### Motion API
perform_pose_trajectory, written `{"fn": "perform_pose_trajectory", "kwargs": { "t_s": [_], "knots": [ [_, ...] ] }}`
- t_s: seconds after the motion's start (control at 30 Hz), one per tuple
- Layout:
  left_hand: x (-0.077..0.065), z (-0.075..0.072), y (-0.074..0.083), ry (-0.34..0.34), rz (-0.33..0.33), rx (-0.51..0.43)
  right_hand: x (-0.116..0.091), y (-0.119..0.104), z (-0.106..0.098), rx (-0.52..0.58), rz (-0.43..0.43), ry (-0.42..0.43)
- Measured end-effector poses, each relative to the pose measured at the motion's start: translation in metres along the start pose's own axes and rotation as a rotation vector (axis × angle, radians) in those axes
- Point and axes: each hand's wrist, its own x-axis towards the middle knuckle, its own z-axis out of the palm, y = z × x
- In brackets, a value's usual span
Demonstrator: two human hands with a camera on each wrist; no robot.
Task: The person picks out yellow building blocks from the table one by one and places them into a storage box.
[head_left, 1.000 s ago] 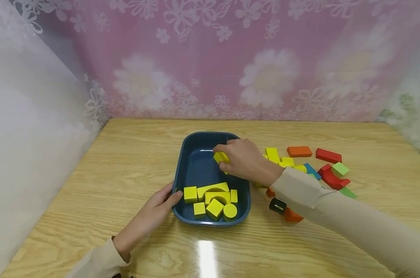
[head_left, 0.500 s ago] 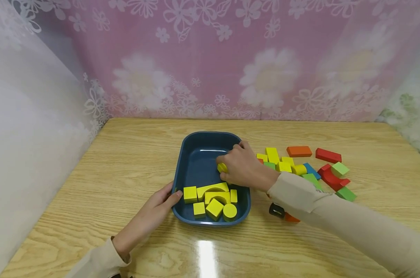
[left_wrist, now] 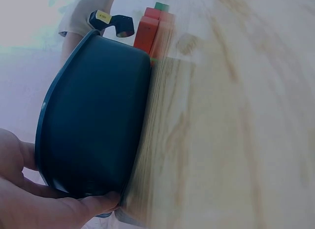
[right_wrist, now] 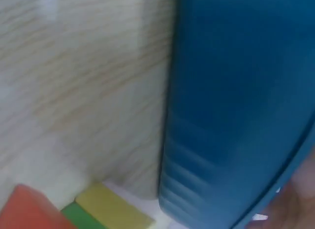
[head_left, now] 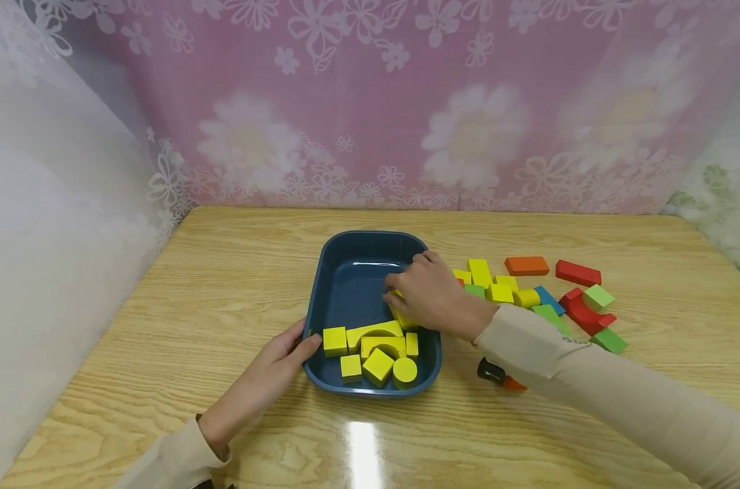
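A dark blue tray point(head_left: 351, 285) stands on the wooden table, with several yellow blocks point(head_left: 378, 367) grouped at its near end. My left hand point(head_left: 278, 360) grips the tray's left side, the thumb over the rim; the left wrist view shows the fingers against the outer wall. Over the tray's right side reaches my right hand point(head_left: 427, 295), holding a yellow block point(head_left: 400, 311) low inside, just behind the yellow arch point(head_left: 376, 331). The hand covers much of that block. In the right wrist view the tray wall point(right_wrist: 236, 101) hides most of the hand.
Right of the tray lie loose yellow blocks point(head_left: 480, 273), green ones point(head_left: 550, 318), a red arch point(head_left: 586, 314), an orange block point(head_left: 526, 265) and a red block point(head_left: 578, 272). A black wrist camera point(head_left: 490, 371) hangs below the right forearm. A floral cloth point(head_left: 370, 122) hangs behind the table.
My right hand has moved slightly toward the near right inside the tray, and the yellow block has turned and come down close behind the arch. The left hand and tray have stayed put.
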Motion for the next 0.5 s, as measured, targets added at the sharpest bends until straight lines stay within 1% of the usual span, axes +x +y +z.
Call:
{"fn": "perform_pose_trajectory", "kwargs": {
  "t_s": [0.17, 0.27, 0.37, 0.43, 0.5],
  "knots": [
    [0.001, 0.001, 0.001, -0.008, -0.002, -0.016, -0.007, 0.019, -0.011, 0.123, -0.002, 0.177],
    [0.001, 0.002, 0.002, -0.001, -0.012, -0.01, -0.015, 0.038, -0.019, 0.146, 0.035, 0.234],
    [0.002, 0.002, 0.002, 0.01, -0.024, 0.0, -0.028, 0.061, -0.021, 0.128, 0.065, 0.235],
    [0.001, 0.001, 0.001, 0.01, -0.027, 0.01, -0.04, 0.075, -0.018, 0.128, 0.073, 0.221],
    [0.0, 0.001, 0.001, 0.003, -0.024, 0.009, -0.053, 0.088, -0.011, 0.146, 0.09, 0.19]
  ]
}}
